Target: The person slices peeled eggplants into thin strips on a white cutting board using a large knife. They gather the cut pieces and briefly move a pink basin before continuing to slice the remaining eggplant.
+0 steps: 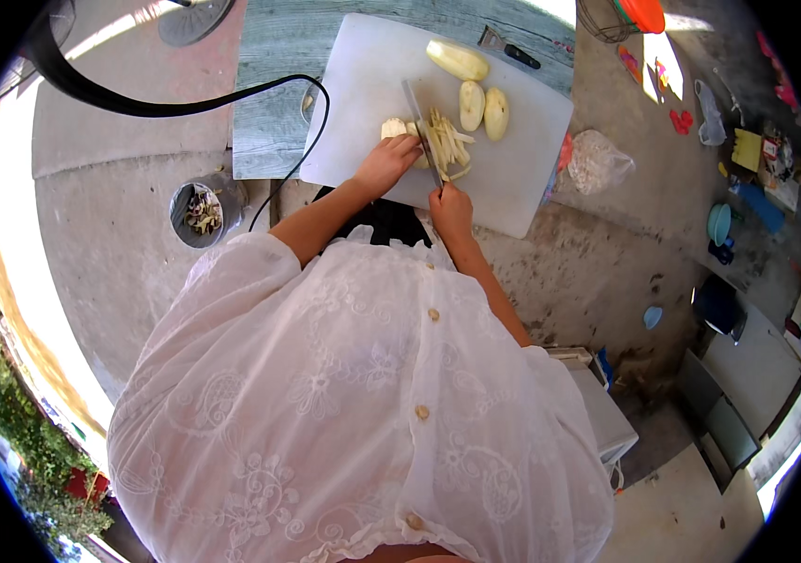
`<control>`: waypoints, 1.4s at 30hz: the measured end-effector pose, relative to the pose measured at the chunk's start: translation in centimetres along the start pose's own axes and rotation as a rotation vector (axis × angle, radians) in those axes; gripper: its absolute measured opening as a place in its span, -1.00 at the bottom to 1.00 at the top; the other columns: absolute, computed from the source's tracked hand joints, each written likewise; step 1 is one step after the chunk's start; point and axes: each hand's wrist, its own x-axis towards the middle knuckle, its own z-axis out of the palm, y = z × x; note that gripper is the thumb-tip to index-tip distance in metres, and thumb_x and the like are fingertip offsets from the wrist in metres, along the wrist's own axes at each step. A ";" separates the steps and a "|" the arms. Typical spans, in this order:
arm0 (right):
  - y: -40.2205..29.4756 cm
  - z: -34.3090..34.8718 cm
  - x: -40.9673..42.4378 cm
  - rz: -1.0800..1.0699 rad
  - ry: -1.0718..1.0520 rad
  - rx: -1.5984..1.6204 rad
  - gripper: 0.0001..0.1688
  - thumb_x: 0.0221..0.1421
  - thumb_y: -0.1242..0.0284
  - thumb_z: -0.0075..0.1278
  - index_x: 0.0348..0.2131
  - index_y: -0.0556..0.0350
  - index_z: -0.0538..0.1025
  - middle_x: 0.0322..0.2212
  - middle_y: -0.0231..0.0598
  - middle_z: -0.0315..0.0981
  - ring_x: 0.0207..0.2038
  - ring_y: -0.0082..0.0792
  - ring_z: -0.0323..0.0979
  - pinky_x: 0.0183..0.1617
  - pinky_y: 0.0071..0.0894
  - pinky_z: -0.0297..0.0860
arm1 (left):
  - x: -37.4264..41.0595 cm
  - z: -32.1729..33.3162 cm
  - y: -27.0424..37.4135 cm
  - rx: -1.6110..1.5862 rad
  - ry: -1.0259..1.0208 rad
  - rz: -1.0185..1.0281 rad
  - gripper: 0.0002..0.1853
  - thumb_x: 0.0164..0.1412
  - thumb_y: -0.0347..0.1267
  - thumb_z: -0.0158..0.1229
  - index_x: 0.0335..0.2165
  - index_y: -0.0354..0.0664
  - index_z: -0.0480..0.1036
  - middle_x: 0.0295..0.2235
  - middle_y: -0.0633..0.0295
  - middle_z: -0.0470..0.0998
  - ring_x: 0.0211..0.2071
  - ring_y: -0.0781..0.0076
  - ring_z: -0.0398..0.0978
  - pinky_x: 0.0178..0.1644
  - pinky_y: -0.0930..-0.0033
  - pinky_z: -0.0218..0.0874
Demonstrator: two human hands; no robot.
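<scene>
On a white cutting board (365,70) my right hand (451,206) grips the handle of a kitchen knife (417,112), its blade pointing away from me. My left hand (391,163) presses on a pale, peeled vegetable, likely potato (393,128), just left of the blade; the fingers partly hide it. Cut pale strips (448,144) lie in a heap against the blade's right side. Farther right and back are several whole peeled potatoes (471,105), one of them longer (457,60).
A peeler with a black handle (521,56) lies on the grey-blue wooden table (274,56) behind the board. A black cable (281,81) crosses the board's left edge. A bin with peelings (198,214) stands at the left, and a filled clear plastic bag (596,162) at the right.
</scene>
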 end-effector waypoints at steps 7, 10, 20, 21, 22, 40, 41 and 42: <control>-2.0 -2.5 -1.1 0.025 -0.029 -0.050 -0.79 -0.03 0.45 -0.12 -0.52 0.29 0.44 -0.62 0.11 0.43 -0.51 0.13 0.43 -0.38 0.03 0.35 | 0.1 0.5 -0.5 -0.009 0.020 0.026 -0.72 -0.06 -0.45 -0.01 -0.28 -0.29 0.41 -0.24 0.19 0.34 -0.14 0.29 0.34 -0.10 0.35 0.22; -0.5 -0.1 0.5 -0.046 0.023 -0.018 -0.79 -0.03 0.45 -0.12 -0.52 0.29 0.44 -0.63 0.12 0.42 -0.53 0.14 0.42 -0.40 0.03 0.35 | -0.2 0.7 -0.6 -0.046 0.014 -0.014 -0.68 -0.09 -0.51 -0.01 -0.25 -0.26 0.43 -0.22 0.19 0.37 -0.13 0.25 0.35 -0.08 0.32 0.23; -2.3 -2.3 -1.4 0.031 -0.031 -0.066 -0.78 -0.03 0.44 -0.12 -0.53 0.29 0.44 -0.63 0.14 0.42 -0.54 0.13 0.43 -0.42 0.04 0.35 | -0.4 0.6 -0.6 -0.043 0.025 -0.030 -0.71 -0.07 -0.46 -0.02 -0.28 -0.27 0.41 -0.28 0.20 0.33 -0.14 0.29 0.33 -0.09 0.35 0.24; -2.0 -1.8 -1.1 0.012 -0.024 -0.066 -0.78 -0.03 0.45 -0.12 -0.52 0.29 0.45 -0.63 0.14 0.42 -0.53 0.13 0.43 -0.41 0.04 0.35 | -0.2 0.5 -0.4 -0.043 0.032 -0.024 -0.71 -0.07 -0.46 -0.02 -0.27 -0.27 0.41 -0.28 0.20 0.34 -0.14 0.29 0.33 -0.09 0.35 0.24; -1.5 -1.0 -0.3 -0.011 -0.018 -0.063 -0.78 -0.03 0.45 -0.12 -0.51 0.29 0.45 -0.63 0.14 0.42 -0.53 0.13 0.43 -0.41 0.04 0.35 | -0.2 0.4 -0.3 -0.039 0.038 -0.021 -0.71 -0.07 -0.46 -0.02 -0.27 -0.27 0.41 -0.28 0.20 0.34 -0.15 0.29 0.33 -0.09 0.35 0.24; -0.8 -0.4 -0.5 -0.003 -0.006 0.026 -0.76 -0.03 0.43 -0.13 -0.49 0.30 0.46 -0.61 0.17 0.42 -0.50 0.16 0.42 -0.37 0.07 0.34 | -0.6 0.5 -0.9 0.059 0.153 -0.076 -0.85 -0.05 -0.46 0.03 -0.40 -0.18 0.42 -0.34 0.26 0.38 -0.19 0.30 0.36 -0.11 0.30 0.20; -0.8 -0.5 -0.9 -0.004 -0.015 0.031 -0.76 -0.03 0.43 -0.13 -0.49 0.30 0.46 -0.61 0.17 0.42 -0.50 0.16 0.42 -0.37 0.07 0.34 | -0.5 0.5 -1.3 0.044 0.130 -0.085 -0.85 -0.05 -0.45 0.03 -0.40 -0.17 0.42 -0.34 0.27 0.39 -0.19 0.31 0.35 -0.10 0.30 0.18; -1.4 -1.1 -1.3 -0.003 -0.027 0.012 -0.76 -0.03 0.42 -0.13 -0.50 0.29 0.46 -0.61 0.16 0.42 -0.50 0.16 0.42 -0.37 0.07 0.34 | -0.8 0.6 -1.6 0.027 0.106 -0.103 -0.86 -0.05 -0.44 0.04 -0.40 -0.16 0.42 -0.35 0.27 0.39 -0.19 0.32 0.35 -0.09 0.30 0.17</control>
